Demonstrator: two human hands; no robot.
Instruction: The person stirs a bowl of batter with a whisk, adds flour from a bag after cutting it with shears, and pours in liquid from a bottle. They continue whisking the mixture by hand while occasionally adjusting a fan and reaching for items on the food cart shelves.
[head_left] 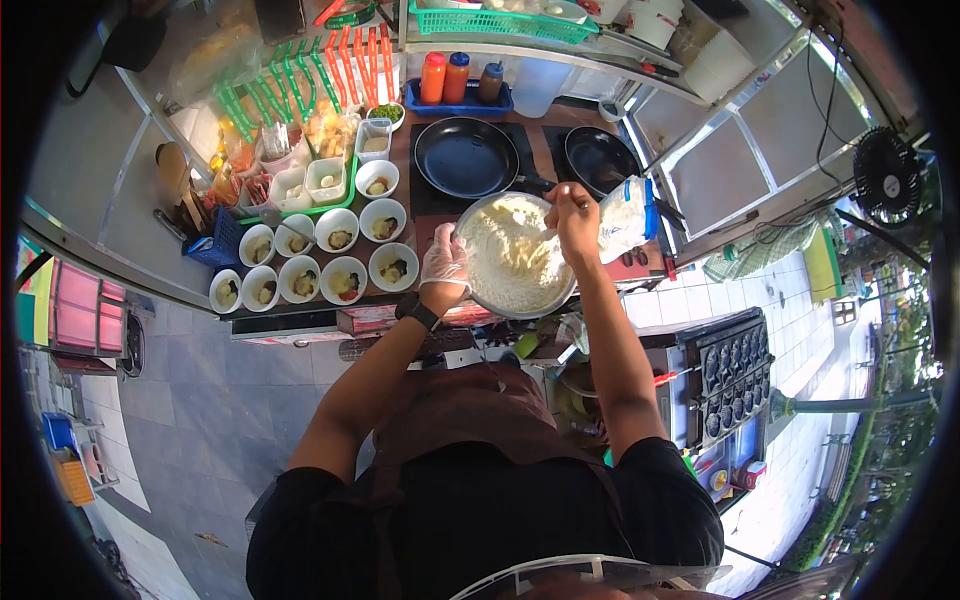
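Bracing the bowl [522,313] at the front of the table [545,147], the gloved left hand [446,258] clamps its rim, likely so it cannot slide; the right hand [575,222] is curled tight above the pale mix's [508,262] right side, whatever it may grip hidden.

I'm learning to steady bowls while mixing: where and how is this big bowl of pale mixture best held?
I'd grip the bowl by its left rim, coming from the left. Its round, open top offers an exposed edge; the gloved left hand is at that side, while the right hand occupies the upper right.
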